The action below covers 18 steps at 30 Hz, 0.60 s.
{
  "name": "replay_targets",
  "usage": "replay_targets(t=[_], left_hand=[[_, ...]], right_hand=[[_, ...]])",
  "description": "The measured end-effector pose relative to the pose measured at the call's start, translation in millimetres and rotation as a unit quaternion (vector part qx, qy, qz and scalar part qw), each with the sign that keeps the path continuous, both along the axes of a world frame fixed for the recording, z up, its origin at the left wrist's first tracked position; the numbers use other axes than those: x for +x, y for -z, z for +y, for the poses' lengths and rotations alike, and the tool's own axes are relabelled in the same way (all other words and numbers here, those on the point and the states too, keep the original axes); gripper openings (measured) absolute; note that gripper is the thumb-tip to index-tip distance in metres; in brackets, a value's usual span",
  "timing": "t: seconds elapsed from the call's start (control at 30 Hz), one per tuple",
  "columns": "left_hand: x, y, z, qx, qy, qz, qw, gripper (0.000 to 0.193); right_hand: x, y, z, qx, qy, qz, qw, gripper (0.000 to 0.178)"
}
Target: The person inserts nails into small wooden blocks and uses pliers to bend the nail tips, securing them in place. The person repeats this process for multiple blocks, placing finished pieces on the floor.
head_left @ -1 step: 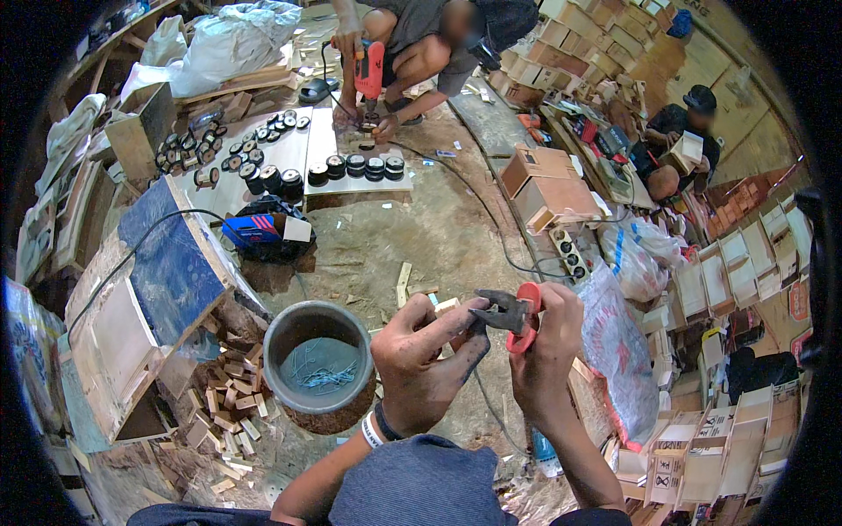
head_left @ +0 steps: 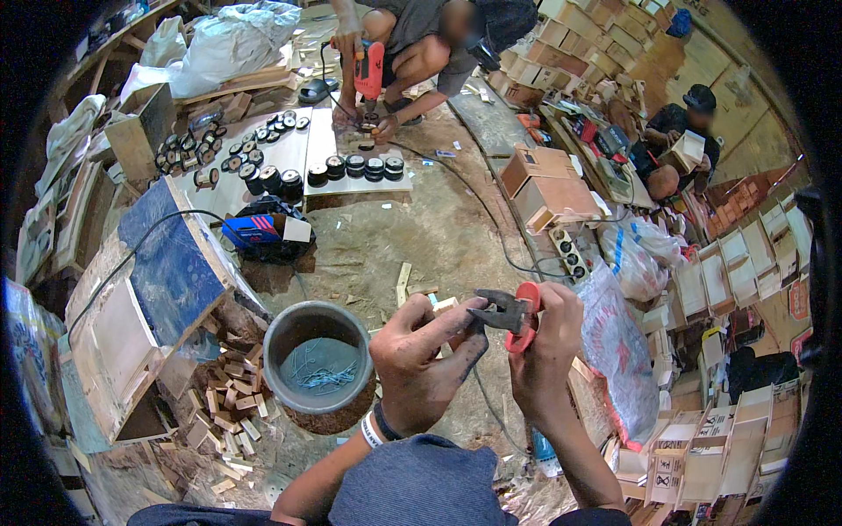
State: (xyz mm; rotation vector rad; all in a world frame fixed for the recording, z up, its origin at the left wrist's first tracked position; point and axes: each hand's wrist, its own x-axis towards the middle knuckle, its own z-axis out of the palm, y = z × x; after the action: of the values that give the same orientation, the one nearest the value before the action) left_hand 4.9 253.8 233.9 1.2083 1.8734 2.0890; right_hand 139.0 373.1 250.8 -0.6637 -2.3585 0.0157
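A pair of pliers (head_left: 502, 312) with dark jaws and red handles is gripped in my right hand (head_left: 549, 346). Its jaws point left, slightly parted, and reach the fingertips of my left hand (head_left: 419, 364). Those left fingers are pinched together at the jaw tips; whatever sits between them is too small to make out. Left of that hand stands a round grey bucket (head_left: 274, 379). Thin, pale metal pins or wire pieces (head_left: 326, 377) lie loose on its bottom. My knee (head_left: 417, 482), in blue-grey cloth, is below both hands.
Wood offcuts (head_left: 230, 399) are heaped left of the bucket beside a slanted board (head_left: 171, 254). Ahead, a person works a red power drill (head_left: 368, 70) near several black rolls (head_left: 355, 165). A cable and power strip (head_left: 568, 254) lie to the right, near wooden boxes (head_left: 553, 188) and plastic sacks (head_left: 614, 342).
The plier jaws look slightly wider apart, and my left hand has shifted a touch to the left. Everything else looks the same.
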Motion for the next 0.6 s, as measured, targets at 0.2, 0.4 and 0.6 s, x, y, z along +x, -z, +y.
replay_targets(t=[0.2,0.4,0.6], left_hand=[[1,2,1,-0.004,-0.040,0.050,0.998,0.045],[0,6,4,0.002,-0.078,0.110,0.991,0.042],[0,14,9,0.016,-0.109,0.148,0.983,0.039]], right_hand=[[-5,2,-7,0.001,0.003,0.008,1.000,0.057],[-8,2,-15,-0.041,0.012,0.014,0.999,0.053],[-12,-1,-23,-0.063,0.018,0.010,0.998,0.054]])
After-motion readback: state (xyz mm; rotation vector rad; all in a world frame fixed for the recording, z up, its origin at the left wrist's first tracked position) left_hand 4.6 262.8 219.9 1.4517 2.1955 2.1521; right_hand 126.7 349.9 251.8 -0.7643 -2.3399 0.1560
